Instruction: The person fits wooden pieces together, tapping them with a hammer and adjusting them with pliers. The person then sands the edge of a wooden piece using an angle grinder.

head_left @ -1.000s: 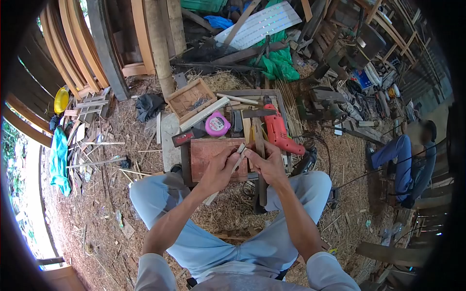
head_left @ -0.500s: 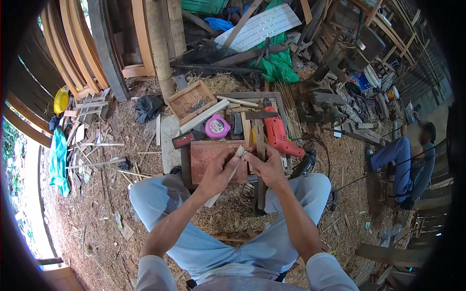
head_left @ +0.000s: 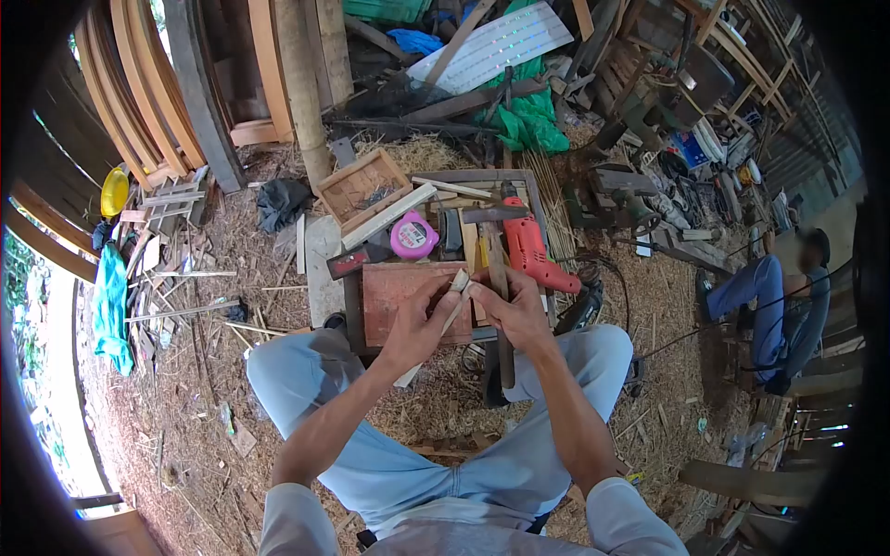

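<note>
My left hand point(head_left: 417, 322) is closed around a thin wooden strip point(head_left: 460, 281), whose pale end sticks up past the fingers and whose lower part slants down toward my lap. Close beside it, my right hand point(head_left: 517, 315) is closed on a hammer point(head_left: 498, 255), the handle passing through the grip and the head pointing away from me. My right thumb and fingertips meet the strip near its top; anything small pinched there is hidden. Beneath both hands lies a reddish wooden board point(head_left: 399, 296) on a low bench.
On the bench sit a pink tape measure point(head_left: 413, 237), a red drill point(head_left: 533, 250) and a wooden tray point(head_left: 364, 193). Shavings and scraps cover the floor point(head_left: 204, 398). A seated person point(head_left: 788, 306) is at the right. Curved wooden pieces point(head_left: 139, 83) stand at the upper left.
The hammer has shifted slightly, its handle end now a little higher and farther right. Both hands stay close together at the strip, with only small finger movement.
</note>
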The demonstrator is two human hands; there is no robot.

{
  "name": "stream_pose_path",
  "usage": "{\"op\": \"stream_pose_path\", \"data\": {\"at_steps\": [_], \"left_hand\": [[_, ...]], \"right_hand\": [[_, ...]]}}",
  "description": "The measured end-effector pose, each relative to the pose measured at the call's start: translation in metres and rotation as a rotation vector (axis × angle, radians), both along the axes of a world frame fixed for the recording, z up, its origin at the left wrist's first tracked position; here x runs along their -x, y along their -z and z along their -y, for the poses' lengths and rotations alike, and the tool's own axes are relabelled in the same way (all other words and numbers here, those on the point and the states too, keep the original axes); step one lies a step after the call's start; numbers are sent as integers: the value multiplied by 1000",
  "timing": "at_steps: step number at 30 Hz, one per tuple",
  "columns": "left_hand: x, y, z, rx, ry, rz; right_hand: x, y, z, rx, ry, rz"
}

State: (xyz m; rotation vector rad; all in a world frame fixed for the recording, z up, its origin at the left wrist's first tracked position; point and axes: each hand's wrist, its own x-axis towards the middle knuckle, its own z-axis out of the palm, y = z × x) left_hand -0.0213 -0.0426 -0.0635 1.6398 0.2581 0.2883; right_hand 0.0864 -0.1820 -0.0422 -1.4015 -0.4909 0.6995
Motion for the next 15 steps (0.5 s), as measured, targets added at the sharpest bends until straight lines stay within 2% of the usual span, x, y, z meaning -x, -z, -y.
{"op": "stream_pose_path", "data": {"at_steps": [1,3,15], "left_hand": [[0,0,0,1,2,1],[0,1,0,-222,-1,28],[-6,6,2,-459,-29,234]], "right_hand": [[1,-1,-1,-4,0,-11],[2,-1,0,-8,5,-21],[4,5,-5,-5,40,7]]}}
